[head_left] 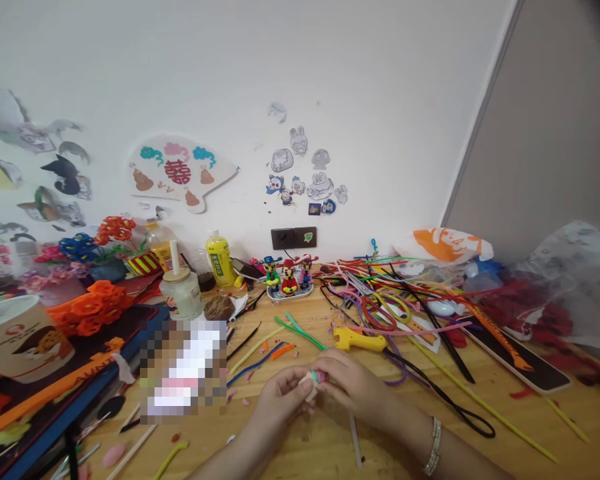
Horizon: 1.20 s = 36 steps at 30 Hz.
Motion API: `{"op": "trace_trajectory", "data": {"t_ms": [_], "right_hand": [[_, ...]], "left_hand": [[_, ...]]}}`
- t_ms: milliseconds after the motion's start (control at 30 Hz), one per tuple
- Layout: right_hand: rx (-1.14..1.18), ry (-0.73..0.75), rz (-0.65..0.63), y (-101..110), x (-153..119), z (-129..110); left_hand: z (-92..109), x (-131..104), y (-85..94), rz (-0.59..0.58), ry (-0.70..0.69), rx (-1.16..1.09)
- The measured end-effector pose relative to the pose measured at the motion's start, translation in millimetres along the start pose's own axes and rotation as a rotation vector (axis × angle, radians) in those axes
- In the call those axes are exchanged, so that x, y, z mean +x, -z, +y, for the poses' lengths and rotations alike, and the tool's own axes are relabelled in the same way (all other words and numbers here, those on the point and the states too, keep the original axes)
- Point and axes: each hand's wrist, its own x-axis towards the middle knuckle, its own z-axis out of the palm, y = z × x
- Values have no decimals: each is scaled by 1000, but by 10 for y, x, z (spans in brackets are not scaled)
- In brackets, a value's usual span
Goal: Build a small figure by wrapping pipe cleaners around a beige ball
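Note:
Both hands meet low in the middle of the head view around a small cream, turquoise and pink piece (314,383). My left hand (285,393) pinches its cream side between thumb and fingers. My right hand (353,387) is closed on its turquoise and pink side, its fingers partly hiding the piece. Just behind the right hand lies a yellow glue gun (361,339) with a black cord. A pale rod (355,440) lies on the table below the right wrist. What kind of thing the held piece is, I cannot make out.
Colourful pipe cleaners (475,393) and scissors (380,313) litter the right side of the wooden table. Three small figurines (289,277) stand in a tray by the wall. A yellow-labelled bottle (220,259), a glass jar (181,293) and a paper cup (23,340) stand left.

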Motion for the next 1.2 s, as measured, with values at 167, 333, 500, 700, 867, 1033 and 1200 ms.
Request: {"op": "trace_trajectory", "data": {"t_ms": [167, 333, 500, 700, 867, 1033, 1200], "right_hand": [[29, 25, 13, -14, -11, 2], [67, 45, 45, -41, -8, 33], [64, 65, 61, -53, -21, 16], [71, 68, 93, -100, -18, -5], [165, -23, 213, -200, 4, 7], [236, -102, 326, -270, 22, -12], [279, -136, 364, -286, 26, -28]], "left_hand": [[55, -54, -25, -18, 71, -159], [81, -59, -46, 15, 48, -178], [86, -68, -54, 47, 44, -169], [88, -73, -47, 82, 27, -166], [52, -45, -39, 117, 15, -161], [4, -30, -16, 149, 9, -145], [-16, -18, 6, 156, 5, -120]]}}
